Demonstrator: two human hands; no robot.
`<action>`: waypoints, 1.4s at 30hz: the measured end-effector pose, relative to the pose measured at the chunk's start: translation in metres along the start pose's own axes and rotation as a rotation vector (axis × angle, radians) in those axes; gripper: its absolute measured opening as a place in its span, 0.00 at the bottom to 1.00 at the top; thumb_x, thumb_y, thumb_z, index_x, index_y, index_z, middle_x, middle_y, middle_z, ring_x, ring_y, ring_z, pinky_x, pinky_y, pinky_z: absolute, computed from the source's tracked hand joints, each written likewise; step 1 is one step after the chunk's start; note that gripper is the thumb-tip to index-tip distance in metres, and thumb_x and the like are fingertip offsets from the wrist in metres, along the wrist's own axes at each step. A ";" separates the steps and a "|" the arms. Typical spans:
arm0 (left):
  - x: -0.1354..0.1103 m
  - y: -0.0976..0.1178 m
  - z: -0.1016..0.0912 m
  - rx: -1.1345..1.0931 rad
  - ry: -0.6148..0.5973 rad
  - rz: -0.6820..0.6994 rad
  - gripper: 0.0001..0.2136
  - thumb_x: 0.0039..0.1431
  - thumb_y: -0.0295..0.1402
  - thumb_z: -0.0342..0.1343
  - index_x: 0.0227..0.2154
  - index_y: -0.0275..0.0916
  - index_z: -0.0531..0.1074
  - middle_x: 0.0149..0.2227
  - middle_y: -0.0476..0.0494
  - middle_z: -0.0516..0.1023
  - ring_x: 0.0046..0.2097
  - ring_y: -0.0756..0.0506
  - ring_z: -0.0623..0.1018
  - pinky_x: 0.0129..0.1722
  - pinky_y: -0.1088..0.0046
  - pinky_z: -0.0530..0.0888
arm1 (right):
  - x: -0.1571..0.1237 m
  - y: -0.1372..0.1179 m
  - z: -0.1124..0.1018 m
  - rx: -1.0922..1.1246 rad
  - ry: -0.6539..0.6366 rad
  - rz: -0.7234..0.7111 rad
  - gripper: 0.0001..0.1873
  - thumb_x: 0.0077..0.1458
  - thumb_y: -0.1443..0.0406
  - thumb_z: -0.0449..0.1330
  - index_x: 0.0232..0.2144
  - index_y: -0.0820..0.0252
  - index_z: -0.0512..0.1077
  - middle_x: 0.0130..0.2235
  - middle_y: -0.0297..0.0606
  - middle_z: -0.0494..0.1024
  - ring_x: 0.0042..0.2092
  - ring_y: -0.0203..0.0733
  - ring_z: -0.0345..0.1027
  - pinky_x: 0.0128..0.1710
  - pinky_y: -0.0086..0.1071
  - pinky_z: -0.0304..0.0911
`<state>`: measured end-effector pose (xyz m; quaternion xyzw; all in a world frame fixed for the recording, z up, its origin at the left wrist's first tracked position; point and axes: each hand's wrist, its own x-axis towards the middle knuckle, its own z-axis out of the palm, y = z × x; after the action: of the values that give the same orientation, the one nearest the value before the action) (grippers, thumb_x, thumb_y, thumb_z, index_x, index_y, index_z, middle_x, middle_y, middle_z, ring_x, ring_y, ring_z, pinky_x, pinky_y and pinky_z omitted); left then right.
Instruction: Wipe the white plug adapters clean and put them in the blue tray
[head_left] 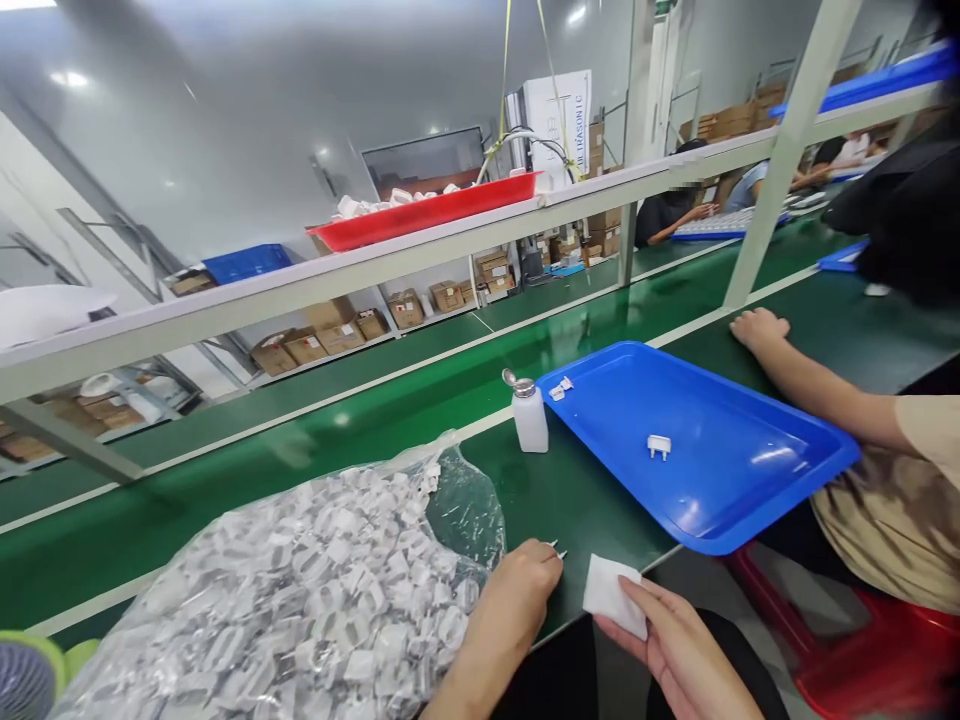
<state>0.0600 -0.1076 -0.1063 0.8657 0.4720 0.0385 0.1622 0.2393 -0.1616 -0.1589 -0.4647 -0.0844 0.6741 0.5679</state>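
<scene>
My left hand [523, 585] is closed over a small part, and only its two thin prongs [559, 550] stick out past the fingers; they look like those of the white plug part [659, 445] on the blue tray [739, 440]. In my right hand [667, 630], a folded white wiping cloth [613, 592] is pinched between thumb and fingers near the table's front edge. A clear plastic bag [465, 500] full of white plastic plug parts [330, 570] lies beside my left hand. The white dispenser bottle [531, 420], its metal lid flipped up, stands beyond my hands.
A co-worker's arm [817, 385] rests on the table right of the tray. Overhead, a shelf rail [420, 230] carries a red tray [427, 218] of white parts. The green conveyor belt [420, 390] runs behind. A red stool [870, 640] is at lower right.
</scene>
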 end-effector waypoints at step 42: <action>0.005 -0.019 0.055 -0.439 0.396 -0.291 0.21 0.52 0.14 0.48 0.44 0.33 0.81 0.37 0.36 0.82 0.43 0.39 0.78 0.44 0.65 0.73 | 0.024 0.034 0.006 -1.274 -0.444 -0.883 0.23 0.71 0.64 0.43 0.61 0.56 0.69 0.42 0.44 0.74 0.42 0.43 0.74 0.44 0.35 0.70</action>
<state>0.0599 -0.1071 -0.1650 0.7094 0.5934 0.2831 0.2537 0.2139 -0.1501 -0.1901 -0.4781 -0.7393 0.2865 0.3779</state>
